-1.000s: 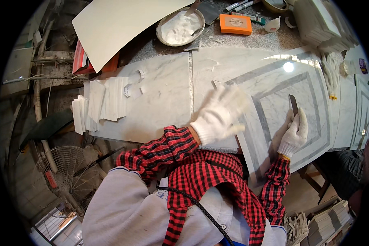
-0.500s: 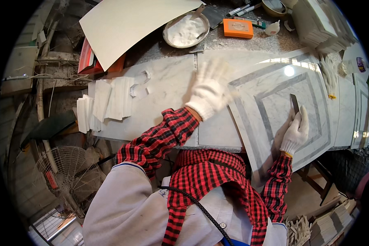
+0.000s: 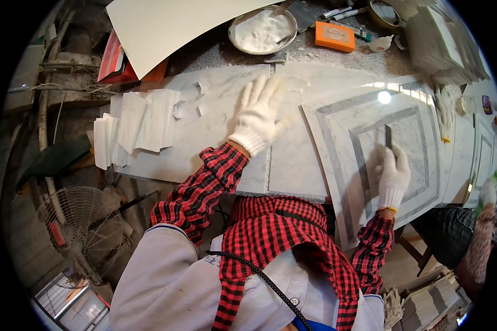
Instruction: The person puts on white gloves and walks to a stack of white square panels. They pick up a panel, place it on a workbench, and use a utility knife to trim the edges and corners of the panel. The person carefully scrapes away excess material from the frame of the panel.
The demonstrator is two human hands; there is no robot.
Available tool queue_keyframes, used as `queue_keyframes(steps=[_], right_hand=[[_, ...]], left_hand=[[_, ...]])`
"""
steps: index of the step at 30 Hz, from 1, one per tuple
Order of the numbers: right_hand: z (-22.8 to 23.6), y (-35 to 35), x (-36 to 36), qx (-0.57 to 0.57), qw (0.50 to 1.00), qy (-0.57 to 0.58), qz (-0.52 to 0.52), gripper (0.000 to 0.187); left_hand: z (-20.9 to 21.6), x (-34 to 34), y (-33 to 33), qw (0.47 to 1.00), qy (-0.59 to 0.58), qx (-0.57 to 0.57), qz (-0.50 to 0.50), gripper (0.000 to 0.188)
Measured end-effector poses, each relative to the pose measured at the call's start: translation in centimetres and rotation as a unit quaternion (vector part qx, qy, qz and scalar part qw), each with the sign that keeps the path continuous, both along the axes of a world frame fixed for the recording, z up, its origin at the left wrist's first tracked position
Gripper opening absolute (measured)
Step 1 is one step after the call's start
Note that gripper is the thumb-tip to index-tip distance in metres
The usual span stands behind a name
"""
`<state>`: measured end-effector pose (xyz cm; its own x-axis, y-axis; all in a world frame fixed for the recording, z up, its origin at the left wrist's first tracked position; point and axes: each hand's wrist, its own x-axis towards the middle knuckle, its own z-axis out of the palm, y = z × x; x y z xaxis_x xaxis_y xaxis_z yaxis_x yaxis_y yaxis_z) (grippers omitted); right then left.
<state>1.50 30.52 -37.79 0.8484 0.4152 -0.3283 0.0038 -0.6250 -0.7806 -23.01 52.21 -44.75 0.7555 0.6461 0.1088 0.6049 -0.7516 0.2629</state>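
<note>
My left hand (image 3: 254,117), in a white knit glove, has its fingers stretched out over a pale marble slab (image 3: 215,140). Whether its palm presses on the stone, I cannot tell. My right hand (image 3: 393,175), gloved too, is closed around a narrow dark flat blade (image 3: 388,135), whose upper end sticks out past the fingers. Under that hand lies a polished white panel (image 3: 331,154) with grey border strips set in nested frames. The blade's lower part is hidden in the glove.
White stone strips (image 3: 146,121) lie at the left. Along the back are a bowl of white powder (image 3: 262,32), an orange box (image 3: 334,36), a white sheet (image 3: 165,25) and stacked tiles (image 3: 439,41). A wire-cage fan (image 3: 83,220) stands lower left. Another person's arm (image 3: 480,237) shows far right.
My left hand has moved left across the slab. The right hand has shifted slightly, and its blade stands more upright. Another person's arm has come into view at the far right.
</note>
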Motion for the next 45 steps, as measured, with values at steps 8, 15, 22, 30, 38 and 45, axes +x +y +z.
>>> queue_keyframes(steps=[8, 15, 22, 30, 38, 45], right_hand=[[-2.1, 5.6, -6.4, -0.037, 0.970, -0.137, 0.197, 0.025], [-2.1, 7.2, -5.3, -0.119, 0.877, -0.321, 0.338, 0.039], [-2.7, 6.7, -5.5, -0.131, 0.857, -0.342, 0.362, 0.042], [-1.8, 6.7, -3.8, -0.074, 0.882, -0.240, 0.398, 0.041], [-1.3, 3.1, -7.6, -0.051, 0.973, -0.090, 0.206, 0.045], [-2.3, 5.7, -9.8, -0.161, 0.914, -0.281, 0.246, 0.049]], left_hand=[[1.1, 2.4, -1.3, 0.994, -0.079, -0.077, -0.020, 0.088], [1.8, 2.7, -0.9, 0.988, -0.133, -0.081, -0.015, 0.082], [1.7, 2.8, -0.6, 0.987, -0.130, -0.090, -0.015, 0.081], [1.6, 2.7, -0.8, 0.991, -0.089, -0.103, -0.011, 0.089], [1.3, 2.8, -1.0, 0.991, -0.086, -0.101, -0.009, 0.091], [1.0, 2.7, -1.1, 0.993, -0.080, -0.085, -0.008, 0.091]])
